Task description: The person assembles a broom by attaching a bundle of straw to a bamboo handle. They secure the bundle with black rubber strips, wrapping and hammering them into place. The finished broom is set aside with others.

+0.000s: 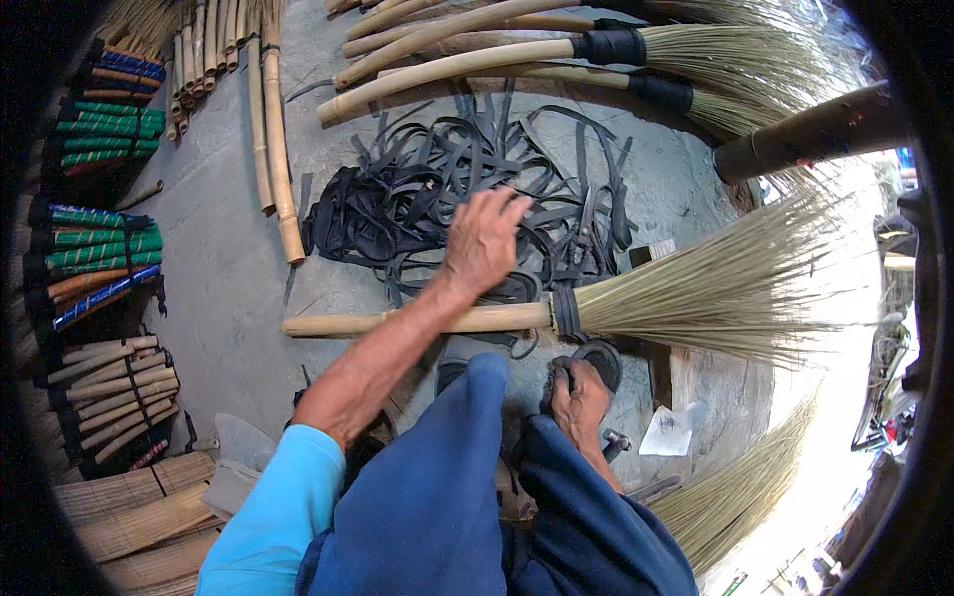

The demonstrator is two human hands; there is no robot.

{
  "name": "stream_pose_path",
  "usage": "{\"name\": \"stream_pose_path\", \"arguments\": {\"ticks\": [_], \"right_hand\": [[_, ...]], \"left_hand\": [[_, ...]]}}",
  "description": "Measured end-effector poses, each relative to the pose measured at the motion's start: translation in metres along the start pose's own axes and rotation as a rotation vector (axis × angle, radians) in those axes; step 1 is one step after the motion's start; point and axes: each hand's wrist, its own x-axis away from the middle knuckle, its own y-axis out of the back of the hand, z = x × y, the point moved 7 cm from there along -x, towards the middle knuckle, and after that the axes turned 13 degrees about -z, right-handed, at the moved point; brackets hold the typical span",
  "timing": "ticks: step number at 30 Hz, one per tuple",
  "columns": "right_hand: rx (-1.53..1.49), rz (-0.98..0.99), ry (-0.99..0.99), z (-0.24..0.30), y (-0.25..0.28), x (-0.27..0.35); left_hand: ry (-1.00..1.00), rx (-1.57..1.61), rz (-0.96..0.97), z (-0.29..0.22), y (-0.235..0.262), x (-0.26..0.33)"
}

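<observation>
Grey concrete floor spreads under everything, and the broom in front of the seated person serves as landmark: it lies crosswise, handle to the left, pale bristles fanned to the right, a black binding where they meet. The person's dark blue trousers fill the near side of the broom. Beyond the broom, a row of similar brooms lies with bristles also to the right. Between that row and the broom sits a tangled pile of black strips, its near edge close to the broom's handle. Left of the broom are bundled handles wrapped in green and blue, with bundled plain handles just nearer than those.

The left forearm crosses above the broom's handle; the left hand is over the strips, fingers loosely bent and a little parted, nothing visible in its grip. Whether the fingertips touch the strips cannot be told. Just nearer than the broom's binding, bare skin shows beside a dark sandal; whether this is the right hand or a foot is unclear, so the right hand's state cannot be told. Smallest, a white scrap lies nearer than the broom's bristles.
</observation>
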Motion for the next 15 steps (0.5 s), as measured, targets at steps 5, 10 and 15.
{"name": "stream_pose_path", "arguments": {"ticks": [5, 10, 15], "right_hand": [[-0.114, -0.041, 0.007, 0.0, 0.003, -0.001], [-0.084, -0.031, -0.014, -0.006, 0.001, 0.0], [-0.11, -0.041, -0.019, -0.006, 0.003, 0.0]], "left_hand": [[-0.152, -0.106, 0.12, 0.032, -0.002, -0.009], [-0.071, -0.033, 0.03, 0.023, 0.037, -0.055], [0.052, 0.062, -0.194, -0.005, 0.096, -0.121]]}}
